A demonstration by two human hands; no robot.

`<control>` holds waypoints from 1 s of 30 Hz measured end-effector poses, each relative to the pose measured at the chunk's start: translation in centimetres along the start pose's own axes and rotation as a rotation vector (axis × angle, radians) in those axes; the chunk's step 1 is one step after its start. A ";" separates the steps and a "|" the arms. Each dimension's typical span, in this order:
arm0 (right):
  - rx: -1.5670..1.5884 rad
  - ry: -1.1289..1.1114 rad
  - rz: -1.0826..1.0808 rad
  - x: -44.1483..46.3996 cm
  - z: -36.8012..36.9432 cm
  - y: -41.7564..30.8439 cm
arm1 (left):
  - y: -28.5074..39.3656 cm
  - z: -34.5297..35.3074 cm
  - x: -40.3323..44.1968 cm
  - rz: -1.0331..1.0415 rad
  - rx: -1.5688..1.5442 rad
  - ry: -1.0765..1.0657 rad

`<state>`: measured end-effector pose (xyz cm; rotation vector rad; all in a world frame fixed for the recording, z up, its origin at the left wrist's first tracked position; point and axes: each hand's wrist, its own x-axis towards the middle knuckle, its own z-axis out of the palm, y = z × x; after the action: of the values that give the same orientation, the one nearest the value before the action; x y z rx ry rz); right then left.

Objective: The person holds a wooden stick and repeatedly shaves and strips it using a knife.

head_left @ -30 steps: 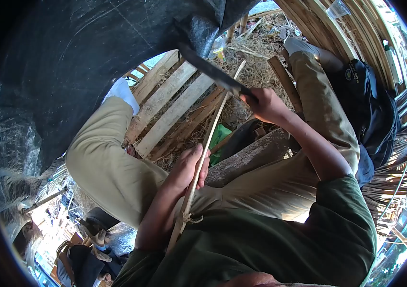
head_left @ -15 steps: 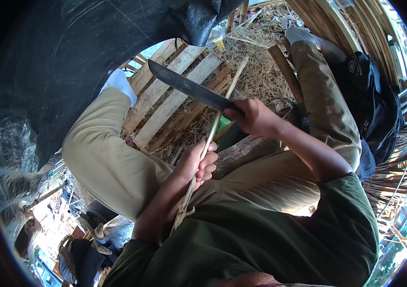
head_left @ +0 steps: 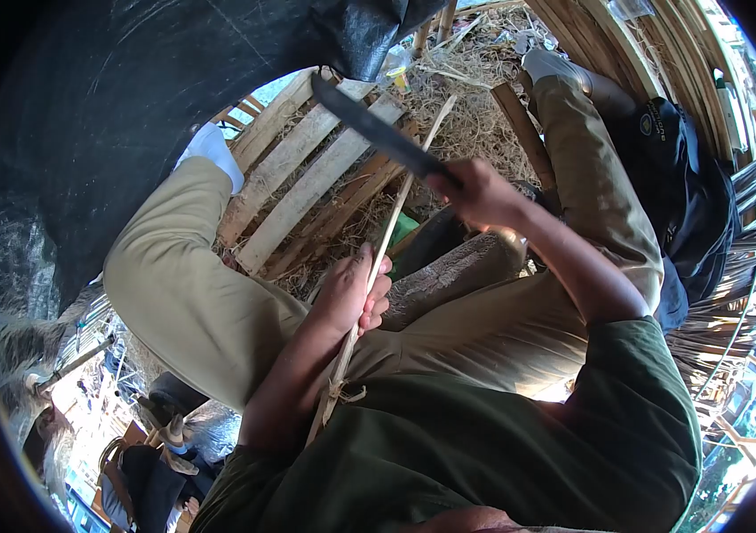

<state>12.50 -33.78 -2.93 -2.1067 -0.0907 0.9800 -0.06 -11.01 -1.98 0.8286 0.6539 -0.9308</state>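
Observation:
My left hand [head_left: 356, 291] is closed round a long, pale wooden stick [head_left: 398, 201], which slants from my shirt up toward the straw. Near its lower end, by my shirt, curled shavings cling to the stick. In my right hand [head_left: 477, 190] is a machete [head_left: 378, 131] with a dark, broad blade; its handle is hidden inside my fist. The blade crosses the stick above my left hand, its tip pointing to the upper left. Whether the edge touches the stick I cannot tell. Between my legs lies a thick log [head_left: 458, 274].
Wooden slats [head_left: 311, 169] lie on the ground ahead, with straw and shavings [head_left: 475, 115] beside them. A black tarp [head_left: 129, 133] hangs at the left. Bundled strips [head_left: 724, 324] and a dark bag [head_left: 693, 195] are at the right. Another person [head_left: 151, 480] sits at the lower left.
My right hand has moved slightly right, and the machete's tip has swung up and to the right. My left hand keeps its grip on the stick, with a slight shift of the view.

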 end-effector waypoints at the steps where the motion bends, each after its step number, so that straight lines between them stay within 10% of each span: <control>1: -0.065 0.072 -0.228 0.0 1.6 1.0 | -0.1 0.0 0.0 -0.004 -0.021 -0.002; 3: -0.128 0.160 -0.518 0.4 2.7 2.2 | 0.0 -0.3 0.0 -0.015 -0.056 -0.002; 8: -0.025 0.001 0.058 1.2 -1.3 1.5 | -0.2 0.2 0.3 -0.026 -0.014 0.013; 11: -0.049 0.068 -0.402 0.1 2.7 2.1 | 0.2 0.1 0.5 -0.039 -0.067 -0.025; 14: -0.093 0.019 -0.369 0.5 2.1 2.1 | -0.2 -0.1 0.5 -0.046 -0.077 -0.024; 18: -0.048 -0.021 0.073 0.5 -2.0 0.4 | -0.2 -0.4 0.6 0.008 0.017 -0.015; 22: -0.083 0.158 -0.541 -0.8 3.7 1.3 | 0.4 -0.1 0.3 0.019 -0.026 -0.023; 30: -0.031 0.047 0.068 -0.8 -0.9 -1.2 | 0.7 0.1 0.3 0.043 0.031 -0.002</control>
<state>12.79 -33.82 -1.28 -2.1728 -0.0103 0.9737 0.75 -10.96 -1.95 0.8657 0.6191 -0.9045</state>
